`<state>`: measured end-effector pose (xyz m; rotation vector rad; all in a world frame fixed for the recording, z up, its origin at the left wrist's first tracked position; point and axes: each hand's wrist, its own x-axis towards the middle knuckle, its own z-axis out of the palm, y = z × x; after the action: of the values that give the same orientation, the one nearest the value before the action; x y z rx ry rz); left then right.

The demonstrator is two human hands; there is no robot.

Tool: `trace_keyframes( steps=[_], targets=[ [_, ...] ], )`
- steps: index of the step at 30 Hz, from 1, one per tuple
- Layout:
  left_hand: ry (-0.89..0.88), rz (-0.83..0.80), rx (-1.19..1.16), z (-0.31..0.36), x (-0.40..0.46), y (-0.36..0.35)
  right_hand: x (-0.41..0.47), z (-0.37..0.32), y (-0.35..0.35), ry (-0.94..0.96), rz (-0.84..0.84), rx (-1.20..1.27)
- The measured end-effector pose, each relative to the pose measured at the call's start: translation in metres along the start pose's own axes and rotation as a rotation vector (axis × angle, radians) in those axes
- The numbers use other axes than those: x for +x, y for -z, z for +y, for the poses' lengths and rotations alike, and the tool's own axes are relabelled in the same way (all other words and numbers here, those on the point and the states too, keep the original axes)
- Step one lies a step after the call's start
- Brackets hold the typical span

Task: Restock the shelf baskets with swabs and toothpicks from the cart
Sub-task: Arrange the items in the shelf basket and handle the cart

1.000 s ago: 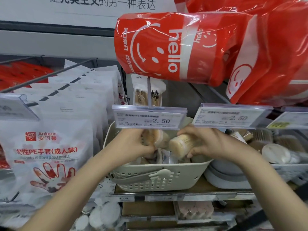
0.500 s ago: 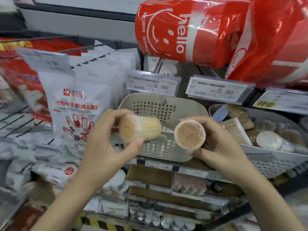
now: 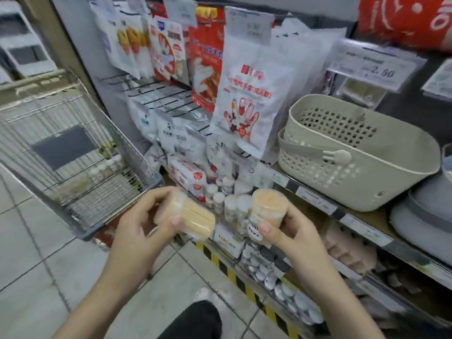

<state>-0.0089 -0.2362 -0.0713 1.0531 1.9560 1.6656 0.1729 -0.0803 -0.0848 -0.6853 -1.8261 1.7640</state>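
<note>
Head view blurred: left hand (image 3: 137,231) grip holds toothpick tub (image 3: 188,217); right hand (image 3: 291,234) grips toothpick jar (image 3: 267,211).

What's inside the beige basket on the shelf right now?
The beige basket tilts toward the camera; the visible part of its interior shows only the perforated back wall, no products. The front wall hides its floor, so items lying low cannot be ruled out.
</note>
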Motion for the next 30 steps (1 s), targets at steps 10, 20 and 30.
trace_keyframes(
  steps=[10, 20, 30],
  targets=[
    [0.143, 0.298, 0.007, -0.044, -0.013, 0.096, 0.067, 0.015, -0.117, -0.188, -0.218, 0.096],
    [0.315, 0.59, 0.032, -0.114, -0.007, 0.23, 0.151, 0.051, -0.274, -0.307, -0.457, 0.13],
    [0.482, 0.699, 0.031, -0.174, 0.034, 0.297, 0.238, 0.08, -0.351, -0.394, -0.55, 0.011]
  ],
)
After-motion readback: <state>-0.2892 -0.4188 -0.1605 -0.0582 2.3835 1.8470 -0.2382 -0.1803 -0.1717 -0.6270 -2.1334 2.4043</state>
